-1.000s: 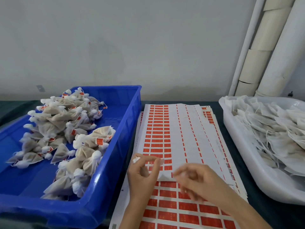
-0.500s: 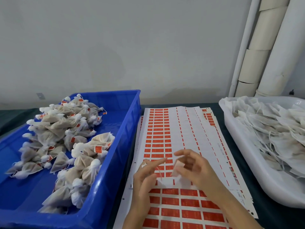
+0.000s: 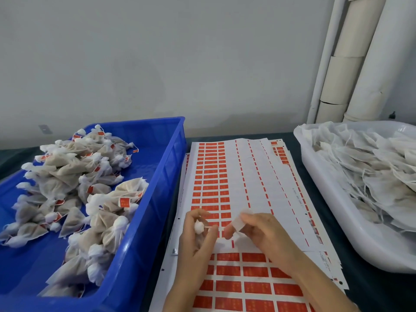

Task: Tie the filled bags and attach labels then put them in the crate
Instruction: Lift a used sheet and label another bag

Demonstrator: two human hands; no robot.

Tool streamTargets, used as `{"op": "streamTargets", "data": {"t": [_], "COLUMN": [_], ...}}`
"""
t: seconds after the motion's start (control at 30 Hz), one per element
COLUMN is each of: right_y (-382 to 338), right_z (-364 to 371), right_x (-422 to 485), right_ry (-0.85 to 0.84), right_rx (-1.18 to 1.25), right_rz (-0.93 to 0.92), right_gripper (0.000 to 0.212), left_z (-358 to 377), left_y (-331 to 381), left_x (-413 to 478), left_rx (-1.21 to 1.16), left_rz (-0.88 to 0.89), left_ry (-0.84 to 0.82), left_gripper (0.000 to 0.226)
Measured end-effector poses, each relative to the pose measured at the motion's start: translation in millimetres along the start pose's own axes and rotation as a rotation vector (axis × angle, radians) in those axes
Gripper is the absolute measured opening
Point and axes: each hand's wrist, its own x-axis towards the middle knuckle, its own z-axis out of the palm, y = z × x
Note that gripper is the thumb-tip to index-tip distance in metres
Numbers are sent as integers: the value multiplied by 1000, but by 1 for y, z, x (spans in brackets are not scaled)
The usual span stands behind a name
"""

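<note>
My left hand [image 3: 198, 238] grips a small white filled bag [image 3: 199, 226], its tied knot sticking up between thumb and fingers. My right hand [image 3: 262, 233] pinches a peeled label [image 3: 239, 222], pale back side showing, a few centimetres right of the bag's string. Both hands hover over the sheets of red labels [image 3: 225, 176]. The blue crate [image 3: 144, 221] on the left holds a heap of tied, labelled bags [image 3: 67, 176].
A white tub [image 3: 333, 221] on the right is piled with untied bags and loose strings. More label sheets fan out beneath the top sheet toward the tub. Pale pipes stand against the wall at the back right.
My hands have drawn slightly apart. The right hand now holds the peeled label up beside the bag, and the bag's knot shows more clearly in my left hand.
</note>
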Motion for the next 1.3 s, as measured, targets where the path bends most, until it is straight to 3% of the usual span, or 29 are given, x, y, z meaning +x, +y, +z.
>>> {"op": "streamTargets", "data": {"t": [0.23,0.4,0.47,0.73,1.3], "right_y": [-1,4,4,7,7], "right_z": [-6,-9,-9,-4,-8], "right_x": [0,7,7,1,-2], "right_ry": [34,437,525,316,240], "right_rx": [134,-97,-153,-255,-284], "right_rz": [1,95,68,66,138], "right_gripper": [38,19,9,6,3], "left_z": [3,3,3,2,1], "left_y": [4,4,2,5,2], "left_x": [-1,-1,-2,-4,1], "left_rx": [164,187,193,169,223], "left_rz": [59,47,45,72,52], "left_ry": [-7,-79,-135,-167,-54], "left_gripper": [21,15,8,14,21]}}
